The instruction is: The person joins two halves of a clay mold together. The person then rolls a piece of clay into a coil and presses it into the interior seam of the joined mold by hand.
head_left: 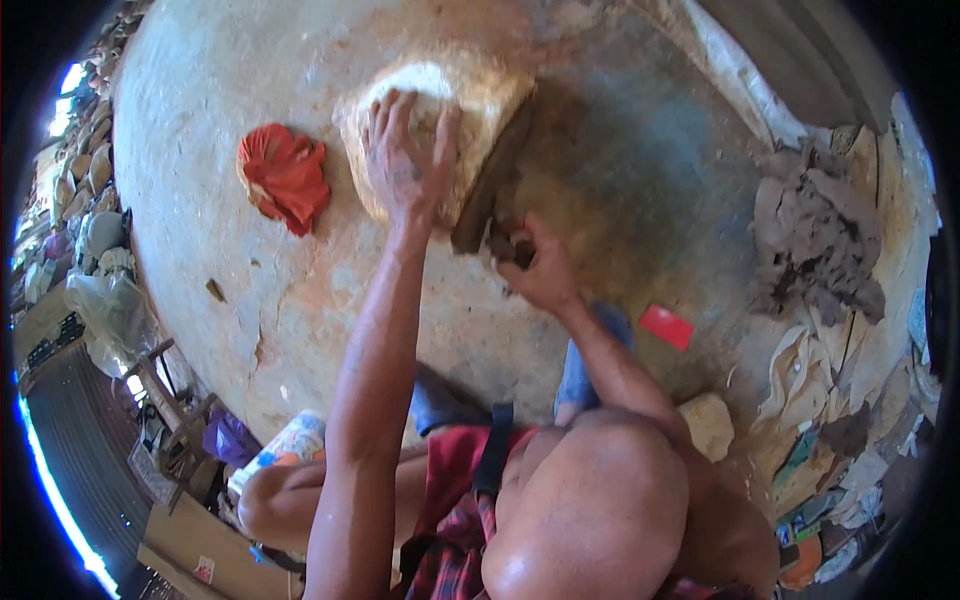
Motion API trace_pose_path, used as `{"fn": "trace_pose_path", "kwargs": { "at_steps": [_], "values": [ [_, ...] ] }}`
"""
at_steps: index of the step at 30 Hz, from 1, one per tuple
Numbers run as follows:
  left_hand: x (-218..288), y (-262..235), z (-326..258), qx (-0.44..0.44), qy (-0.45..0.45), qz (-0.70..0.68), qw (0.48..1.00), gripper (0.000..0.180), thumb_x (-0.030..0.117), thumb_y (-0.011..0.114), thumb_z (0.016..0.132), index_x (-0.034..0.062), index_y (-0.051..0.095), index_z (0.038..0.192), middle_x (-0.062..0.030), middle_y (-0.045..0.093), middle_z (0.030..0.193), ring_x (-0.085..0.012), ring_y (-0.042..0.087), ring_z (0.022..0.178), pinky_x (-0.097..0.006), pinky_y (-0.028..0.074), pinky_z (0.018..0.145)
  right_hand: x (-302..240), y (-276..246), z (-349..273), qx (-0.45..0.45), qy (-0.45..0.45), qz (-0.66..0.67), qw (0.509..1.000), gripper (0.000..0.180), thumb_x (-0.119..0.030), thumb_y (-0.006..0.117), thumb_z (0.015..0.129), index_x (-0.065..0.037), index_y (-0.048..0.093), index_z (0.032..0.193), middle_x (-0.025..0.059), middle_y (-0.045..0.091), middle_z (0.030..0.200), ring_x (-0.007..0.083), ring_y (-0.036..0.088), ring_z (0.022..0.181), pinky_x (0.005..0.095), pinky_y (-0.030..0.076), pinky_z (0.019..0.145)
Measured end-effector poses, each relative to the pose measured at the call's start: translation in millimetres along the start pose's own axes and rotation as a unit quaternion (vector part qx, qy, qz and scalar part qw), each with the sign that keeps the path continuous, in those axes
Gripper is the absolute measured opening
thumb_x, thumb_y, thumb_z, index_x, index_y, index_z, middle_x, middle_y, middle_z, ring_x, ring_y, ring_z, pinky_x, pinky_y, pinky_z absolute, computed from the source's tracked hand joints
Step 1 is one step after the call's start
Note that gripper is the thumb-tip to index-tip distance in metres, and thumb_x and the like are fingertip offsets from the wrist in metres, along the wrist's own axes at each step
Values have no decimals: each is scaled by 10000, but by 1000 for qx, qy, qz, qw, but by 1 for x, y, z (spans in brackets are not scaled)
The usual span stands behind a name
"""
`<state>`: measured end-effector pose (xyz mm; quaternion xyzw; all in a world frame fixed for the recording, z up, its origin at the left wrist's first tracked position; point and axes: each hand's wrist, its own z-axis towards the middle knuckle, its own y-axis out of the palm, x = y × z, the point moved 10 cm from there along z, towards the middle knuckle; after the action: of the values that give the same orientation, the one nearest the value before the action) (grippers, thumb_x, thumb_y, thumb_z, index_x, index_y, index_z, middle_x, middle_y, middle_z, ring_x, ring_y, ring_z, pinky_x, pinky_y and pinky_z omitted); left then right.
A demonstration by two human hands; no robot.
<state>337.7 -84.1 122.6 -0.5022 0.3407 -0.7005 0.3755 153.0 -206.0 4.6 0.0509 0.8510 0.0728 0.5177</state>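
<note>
A pale block, likely a plaster mould [500,85], lies on the floor in front of me. My left hand [408,170] rests on its top, fingers stretched out and apart, holding nothing. Along the block's right side runs a strip of dark brown clay [476,218]. At the near end of that strip, my right hand [545,268] is closed, thumb and fingers curled round a small dark piece of clay [503,242]. Whether this piece is still joined to the strip, I cannot tell.
A crumpled red-orange cloth [285,175] lies left of the block. To the right are a flat red rectangular piece [666,327] and a big heap of dark clay [818,235]. A pale lump [707,427] sits near my right leg. Plastic bags [112,310] and clutter line the left edge.
</note>
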Motion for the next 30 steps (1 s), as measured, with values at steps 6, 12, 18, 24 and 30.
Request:
{"fn": "trace_pose_path", "kwargs": {
  "at_steps": [6,12,18,24,30],
  "values": [
    [4,3,-3,7,4,-14,1000,654,487,767,924,0,680,1351,-230,584,1515,-406,438,1501,-494,283,1273,13,-8,27,96,-25,-93,991,359,-113,685,863,51,653,1182,228,741,1039,361,722,1010,428,553,921],
    [3,4,-3,2,-9,-10,1000,659,499,761,926,13,680,1364,-219,568,1537,-399,431,1510,-500,271,1280,0,3,25,140,-69,-205,966,460,-132,704,837,59,649,1251,276,665,1153,481,648,1089,524,528,961],
    [0,2,-4,5,-7,8,1000,650,501,757,929,19,683,1359,-210,574,1533,-395,437,1506,-501,278,1278,0,10,13,49,-53,-205,976,496,-171,747,843,53,632,1270,261,693,1109,442,686,1026,500,547,913],
    [6,3,-3,2,-13,-9,1000,636,497,748,938,22,683,1356,-204,578,1529,-392,442,1504,-502,278,1278,5,-1,12,113,-34,-69,991,476,-223,796,875,37,645,1244,135,747,1062,201,727,921,372,577,833],
    [7,4,-2,0,-16,-8,1000,636,495,750,937,23,683,1358,-206,575,1533,-393,442,1504,-507,278,1278,5,-3,25,151,-71,-100,981,486,-219,799,865,29,631,1248,141,735,1068,199,695,940,349,560,848]
  ]
}}
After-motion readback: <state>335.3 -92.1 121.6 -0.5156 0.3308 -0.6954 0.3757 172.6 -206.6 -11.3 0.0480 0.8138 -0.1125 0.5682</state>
